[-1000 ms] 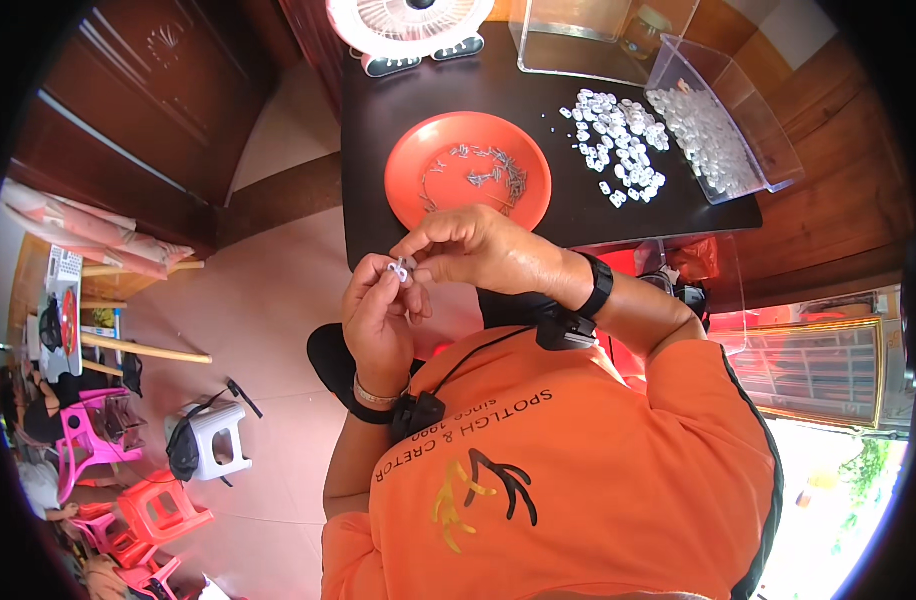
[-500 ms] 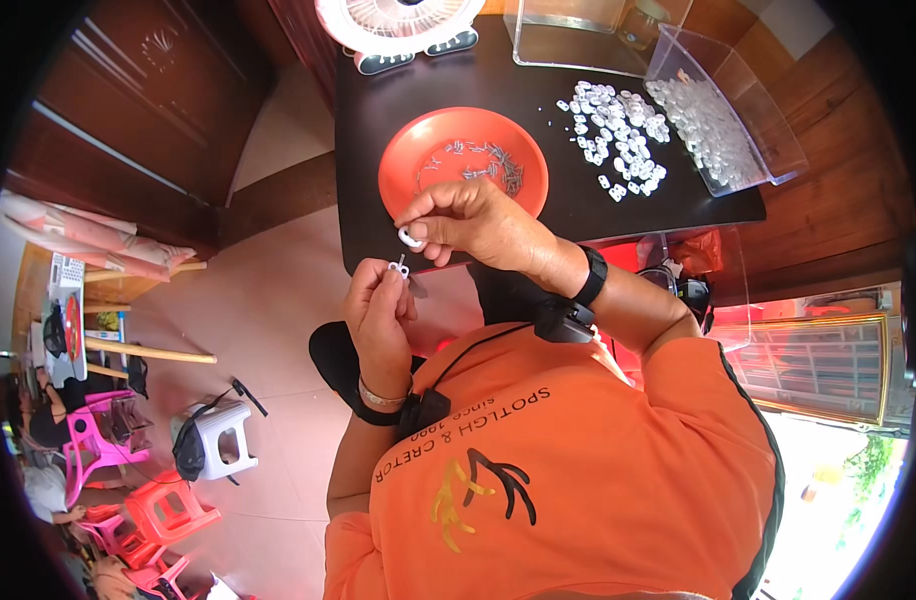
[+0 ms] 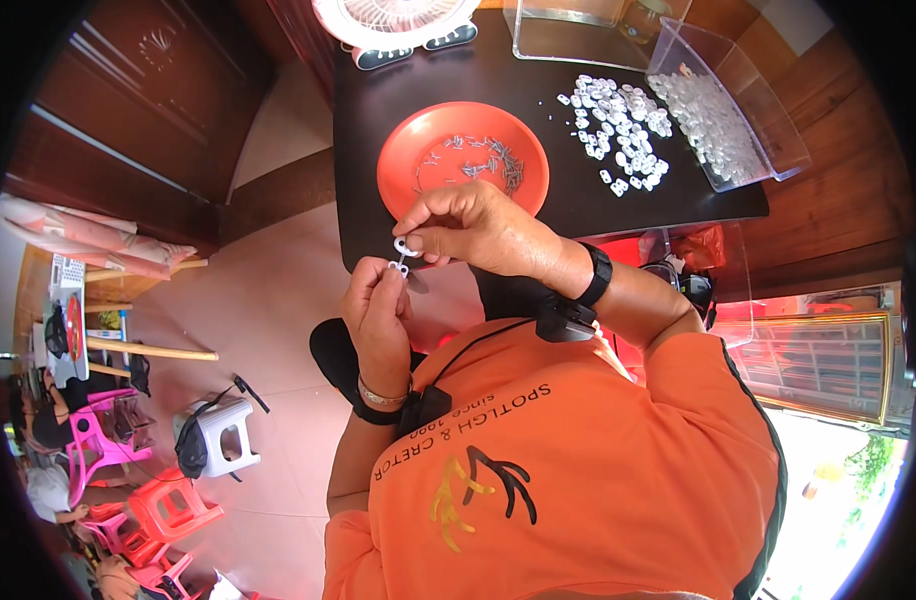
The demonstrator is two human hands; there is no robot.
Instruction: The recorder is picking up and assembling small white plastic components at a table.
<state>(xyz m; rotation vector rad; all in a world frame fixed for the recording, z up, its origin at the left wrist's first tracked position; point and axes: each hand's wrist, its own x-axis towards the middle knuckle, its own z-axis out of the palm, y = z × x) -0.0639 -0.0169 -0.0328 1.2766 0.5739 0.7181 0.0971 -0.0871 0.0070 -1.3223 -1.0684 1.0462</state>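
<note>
Nearest to us, we are looking down over an orange shirt (image 3: 578, 480) with a dark cord running across the chest. Just above it, our left hand (image 3: 380, 318) is rising from the forearm with a thin bracelet at the wrist, its fingertips pressed together and pinching the lower one of two small white ring-shaped pieces (image 3: 401, 257) that are joined by a short metal pin. Our right hand (image 3: 475, 226), wearing a black watch band on the wrist, is coming in from the right and pinching the upper white piece between thumb and forefinger, so both hands are gripping the same tiny assembly. We are holding it in the air just off the near edge of the dark table (image 3: 568, 190), over the pale floor, with the two hands almost touching at the fingertips.

Beyond the hands, an orange round plate (image 3: 408, 170) is sitting on the table, carrying a loose scatter of small metal pins (image 3: 488, 160). To its right, a heap of small white pieces (image 3: 618, 125) is lying spread on the dark surface. Farther right, a clear plastic box (image 3: 768, 130) is resting tilted, holding more white pieces inside. At the far edge of the table we are seeing a white round fan (image 3: 393, 20).

Off to the left on the floor, a small white stool (image 3: 218, 435) is standing, with pink and red plastic chairs (image 3: 148, 510) nearby.
</note>
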